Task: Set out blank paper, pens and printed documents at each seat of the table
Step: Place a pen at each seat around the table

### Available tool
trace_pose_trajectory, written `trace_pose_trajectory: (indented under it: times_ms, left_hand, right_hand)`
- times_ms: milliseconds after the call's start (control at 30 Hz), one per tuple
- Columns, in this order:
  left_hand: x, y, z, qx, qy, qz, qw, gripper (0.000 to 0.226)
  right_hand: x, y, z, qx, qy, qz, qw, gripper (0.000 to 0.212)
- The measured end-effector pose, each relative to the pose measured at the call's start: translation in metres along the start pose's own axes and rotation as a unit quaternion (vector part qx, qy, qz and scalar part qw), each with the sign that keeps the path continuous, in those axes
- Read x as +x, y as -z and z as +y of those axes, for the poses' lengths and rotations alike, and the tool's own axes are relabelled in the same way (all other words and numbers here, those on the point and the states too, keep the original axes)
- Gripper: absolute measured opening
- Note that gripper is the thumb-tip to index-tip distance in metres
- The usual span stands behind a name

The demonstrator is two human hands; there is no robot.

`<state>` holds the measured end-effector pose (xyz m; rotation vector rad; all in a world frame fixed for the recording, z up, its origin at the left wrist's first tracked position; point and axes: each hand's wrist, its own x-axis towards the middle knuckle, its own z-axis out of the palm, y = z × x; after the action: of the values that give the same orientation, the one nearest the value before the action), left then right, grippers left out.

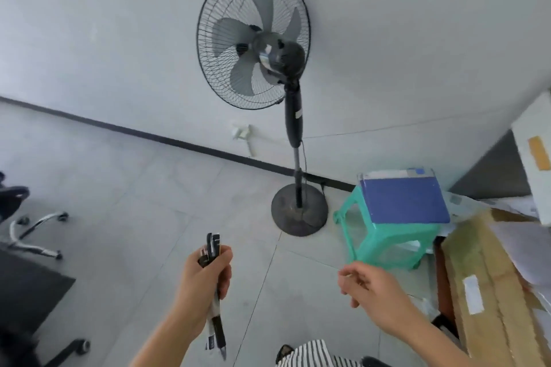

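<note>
The left hand [205, 283] is curled tightly round a bundle of black plastic pens with white labels [213, 245]. It grips them near the upper end, so the longer part hangs below the fist, over the grey tiled floor [134, 188]. The right hand [372, 292] is raised beside it, well apart, fingers loosely bent. It is blurred, but it appears to hold nothing.

A black pedestal fan with grey blades [253, 39] stands on the floor against the white wall. Just beside its round base is a green plastic stool [384, 247], with a blue-covered stack of papers [405, 199] covering its seat. A long cardboard box [492, 292] lies by the stool's right edge.
</note>
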<state>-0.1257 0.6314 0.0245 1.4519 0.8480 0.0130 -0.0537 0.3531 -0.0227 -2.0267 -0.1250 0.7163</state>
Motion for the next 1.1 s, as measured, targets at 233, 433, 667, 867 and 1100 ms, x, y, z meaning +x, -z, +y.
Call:
trace_pose_trajectory:
  times_ms: [233, 433, 667, 867, 1100]
  left_hand:
    - [0.008, 0.102, -0.028, -0.084, 0.059, 0.12, 0.987, 0.005]
    - [0.036, 0.166, -0.021, -0.163, 0.062, 0.247, 0.953, 0.005]
    - [0.063, 0.228, 0.003, -0.264, 0.046, 0.398, 0.878, 0.008]
    - [0.069, 0.28, 0.011, -0.421, 0.016, 0.462, 0.78, 0.017]
    - [0.09, 0.392, 0.023, -0.458, -0.059, 0.491, 0.739, 0.021]
  right_hand:
    - [0.075, -0.057, -0.075, -0.039, 0.016, -0.085, 0.995, 0.004]
    - [0.176, -0.109, -0.149, -0.077, 0.055, -0.185, 0.978, 0.005]
    - [0.284, -0.218, -0.265, -0.133, 0.14, -0.319, 0.928, 0.004]
    - [0.302, -0.329, -0.349, -0.177, 0.194, -0.44, 0.859, 0.005]
    - [0.271, -0.474, -0.394, -0.195, 0.194, -0.55, 0.789, 0.006]
